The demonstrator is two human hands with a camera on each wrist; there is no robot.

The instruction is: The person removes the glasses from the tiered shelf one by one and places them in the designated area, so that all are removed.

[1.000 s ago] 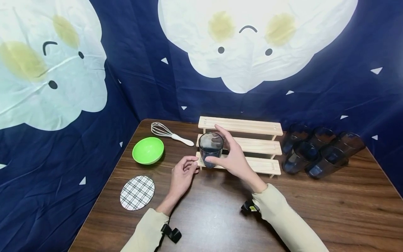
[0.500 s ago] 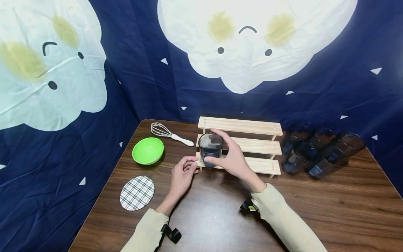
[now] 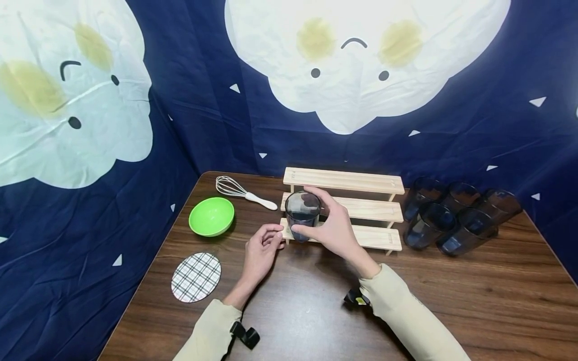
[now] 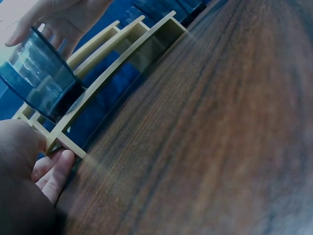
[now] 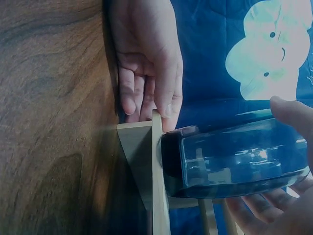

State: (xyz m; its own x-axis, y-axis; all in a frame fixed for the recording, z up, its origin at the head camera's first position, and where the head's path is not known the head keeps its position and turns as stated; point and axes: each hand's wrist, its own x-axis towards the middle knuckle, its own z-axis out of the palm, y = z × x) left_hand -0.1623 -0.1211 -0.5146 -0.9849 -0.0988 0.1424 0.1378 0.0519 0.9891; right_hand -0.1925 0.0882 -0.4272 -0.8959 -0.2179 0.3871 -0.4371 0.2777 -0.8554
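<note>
A dark, see-through drinking glass (image 3: 301, 213) stands upright on the left end of the lowest step of a pale wooden three-step rack (image 3: 370, 235). My right hand (image 3: 338, 228) holds the glass, with the thumb on its near side and the fingers on the far side. In the right wrist view, the glass base (image 5: 173, 161) meets the shelf board. My left hand (image 3: 263, 250) grips the left end of that lowest step. In the left wrist view, its fingers (image 4: 56, 171) are curled by the rack's end leg, and the thumb is partly hidden.
Several dark glasses (image 3: 431, 225) stand grouped right of the rack. On the left lie a white whisk (image 3: 246, 193), a green bowl (image 3: 211, 216) and a checked round mat (image 3: 196, 277). A blue cloth (image 3: 217, 120) hangs behind the brown table (image 3: 307, 321).
The right hand's forefinger has come down and closer to the glass rim. The glass, the rack and the left hand stay where they were.
</note>
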